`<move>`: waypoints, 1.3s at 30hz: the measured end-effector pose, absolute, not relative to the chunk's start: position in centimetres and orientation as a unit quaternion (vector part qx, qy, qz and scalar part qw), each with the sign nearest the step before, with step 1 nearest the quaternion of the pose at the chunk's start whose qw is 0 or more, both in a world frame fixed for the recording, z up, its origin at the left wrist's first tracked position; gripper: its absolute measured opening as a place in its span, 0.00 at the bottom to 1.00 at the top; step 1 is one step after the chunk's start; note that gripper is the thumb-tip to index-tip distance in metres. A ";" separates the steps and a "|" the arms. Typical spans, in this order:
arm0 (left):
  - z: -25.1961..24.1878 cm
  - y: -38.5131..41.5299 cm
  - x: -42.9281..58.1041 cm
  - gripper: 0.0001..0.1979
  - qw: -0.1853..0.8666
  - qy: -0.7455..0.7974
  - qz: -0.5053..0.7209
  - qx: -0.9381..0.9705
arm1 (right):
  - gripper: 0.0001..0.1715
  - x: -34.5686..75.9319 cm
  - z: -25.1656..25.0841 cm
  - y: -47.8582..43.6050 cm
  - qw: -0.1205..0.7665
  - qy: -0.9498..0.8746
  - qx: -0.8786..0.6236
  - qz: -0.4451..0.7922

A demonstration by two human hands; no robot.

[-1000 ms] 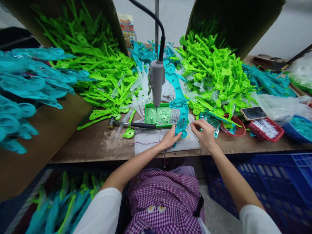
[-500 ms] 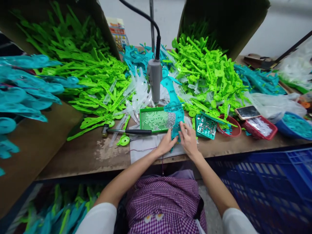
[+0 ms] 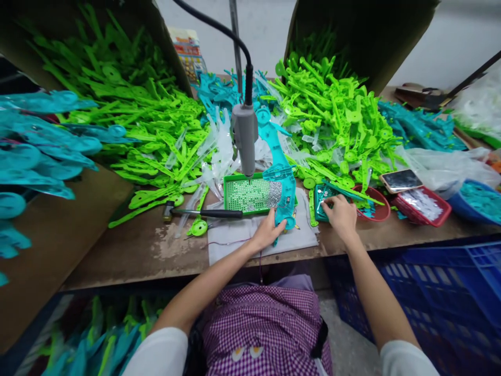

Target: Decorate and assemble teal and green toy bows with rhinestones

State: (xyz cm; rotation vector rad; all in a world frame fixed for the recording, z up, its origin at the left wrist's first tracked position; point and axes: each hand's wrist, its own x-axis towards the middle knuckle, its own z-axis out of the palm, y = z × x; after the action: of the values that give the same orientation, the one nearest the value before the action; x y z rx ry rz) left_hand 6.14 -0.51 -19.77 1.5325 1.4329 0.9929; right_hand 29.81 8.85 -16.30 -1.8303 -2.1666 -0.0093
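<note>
My left hand [image 3: 266,230] is closed on the lower end of a long teal plastic part [image 3: 278,149], which lies across the right side of a green tray [image 3: 230,208]. That tray has a perforated plate and a heap of small metal pieces [image 3: 274,195]. Over at a small teal tray [image 3: 320,214] of round metal pieces, my right hand [image 3: 341,216] has its fingertips pinched together. Whatever they hold is too small to make out. A grey electric screwdriver [image 3: 245,138] hangs above the green tray. In front of that tray lies a hammer [image 3: 211,213].
Heaps of lime-green parts [image 3: 324,104] rise behind, on both sides. Teal parts [image 3: 35,136] jut in at left. Toward the right stand a red bowl [image 3: 385,215], a red basket [image 3: 440,218] with a phone [image 3: 401,180] on its edge, and a blue basin [image 3: 462,206].
My right hand has left the teal part and moved right to the small teal tray. My left hand stays on the part. The screwdriver has swung slightly left and lower.
</note>
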 end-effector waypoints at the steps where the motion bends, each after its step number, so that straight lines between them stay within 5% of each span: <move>1: -19.7 -0.5 6.2 0.19 0.402 0.565 0.392 0.604 | 0.14 29.9 -16.1 9.1 0.149 -0.751 -0.644 0.015; 6: -19.5 -0.5 6.2 0.18 0.415 0.570 0.399 0.586 | 0.09 29.1 -14.8 8.8 0.249 -0.734 -0.630 0.046; 12: -19.7 -0.4 6.2 0.18 0.413 0.556 0.394 0.604 | 0.06 22.5 -14.2 6.3 0.385 -0.844 -0.371 -0.036; 20: -19.7 -0.4 6.1 0.16 0.425 0.557 0.393 0.595 | 0.07 21.6 -14.8 7.6 0.340 -0.883 -0.304 -0.112; 33: -19.6 -0.4 6.0 0.17 0.420 0.569 0.393 0.587 | 0.18 20.6 -11.9 8.0 0.096 -0.928 -0.358 -0.029; 39: -19.8 -0.2 6.1 0.20 0.416 0.565 0.423 0.573 | 0.24 21.3 -15.0 6.0 0.140 -0.915 -0.378 0.000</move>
State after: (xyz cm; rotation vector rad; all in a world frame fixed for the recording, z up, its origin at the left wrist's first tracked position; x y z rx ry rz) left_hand 6.08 -0.15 -19.84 1.4386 1.4176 1.0631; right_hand 21.26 6.02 -14.95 -1.0921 -2.6440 -0.0001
